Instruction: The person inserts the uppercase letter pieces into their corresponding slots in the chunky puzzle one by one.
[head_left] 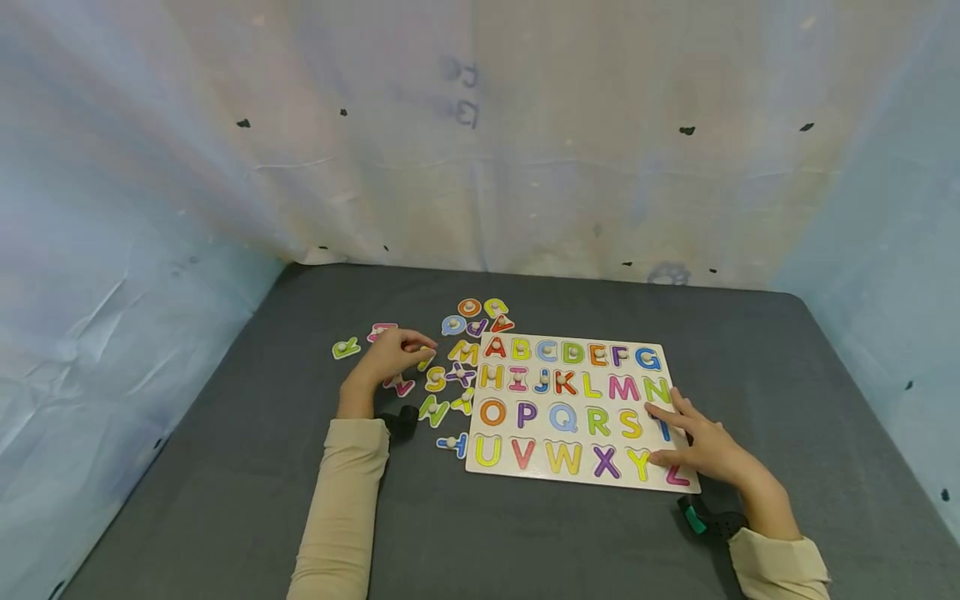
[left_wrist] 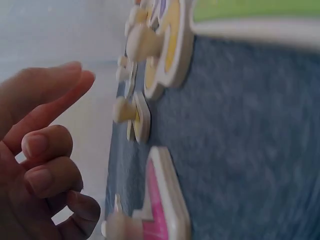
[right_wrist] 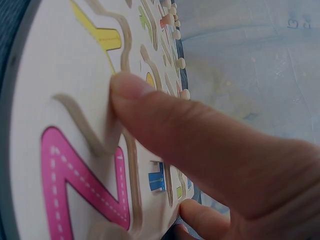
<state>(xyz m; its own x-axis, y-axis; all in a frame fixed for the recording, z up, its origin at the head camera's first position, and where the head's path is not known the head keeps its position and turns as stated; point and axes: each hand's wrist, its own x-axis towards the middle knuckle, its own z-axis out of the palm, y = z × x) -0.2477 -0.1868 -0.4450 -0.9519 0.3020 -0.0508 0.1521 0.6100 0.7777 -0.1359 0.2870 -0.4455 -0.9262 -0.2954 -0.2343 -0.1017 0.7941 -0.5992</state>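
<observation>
A wooden alphabet puzzle board (head_left: 551, 479) lies on the dark table. Knobbed letters sit in its top row and the first part of the second; recesses further down show only printed letters. My left hand (head_left: 392, 357) is left of the board, above loose letter pieces, its fingers loosely bent. Close to those fingertips lies a small yellow-green piece (head_left: 426, 360). In the left wrist view a gap shows between the fingers and the knobbed yellow piece (left_wrist: 142, 117). My right hand (head_left: 701, 442) rests on the board's right edge, its thumb (right_wrist: 165, 117) touching the surface near the pink Z recess (right_wrist: 85, 185).
Loose knobbed letters cluster left of the board: a blue T (head_left: 452, 445), a green N (head_left: 433, 410), a yellow S (head_left: 436, 379) and several others. A green R (head_left: 346, 348) lies furthest left. An orange O (head_left: 469, 307) lies toward the back. Pale sheeting (head_left: 525, 208) stands behind the table.
</observation>
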